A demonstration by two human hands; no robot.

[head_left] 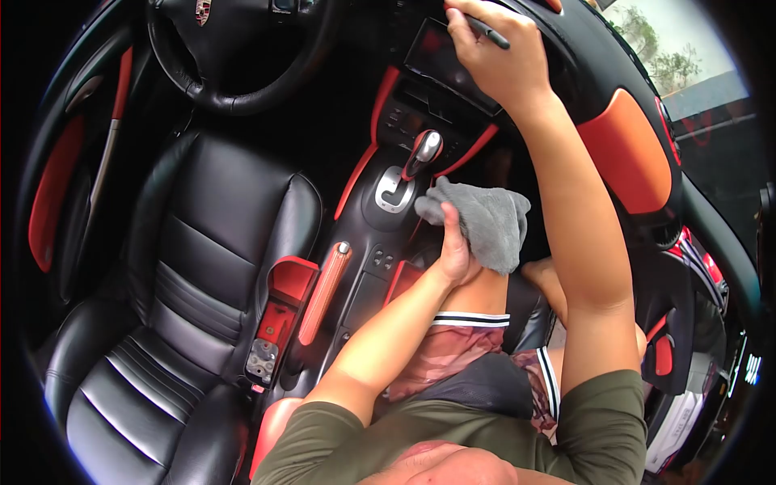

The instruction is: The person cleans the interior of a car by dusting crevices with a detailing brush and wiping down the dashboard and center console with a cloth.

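My right hand [497, 48] is raised at the top of the dashboard, its fingers wrapped round a dark slim handle [487, 32]; the tool's far end is hidden by the fingers. Just below and left of that hand is the dark centre screen [444, 61]. Lower down, my left hand [458, 252] holds a grey cloth [487, 218] above my bare knee, thumb on the near side and the other fingers hidden. The gear lever [423, 149] stands to the left of the cloth, apart from it.
A black steering wheel [234, 103] is at the upper left, above a black leather seat [214, 234]. A red handbrake [325, 295] and an open red storage box [284, 303] lie between the seats. An orange dashboard panel [626, 153] is at right, beside my right forearm.
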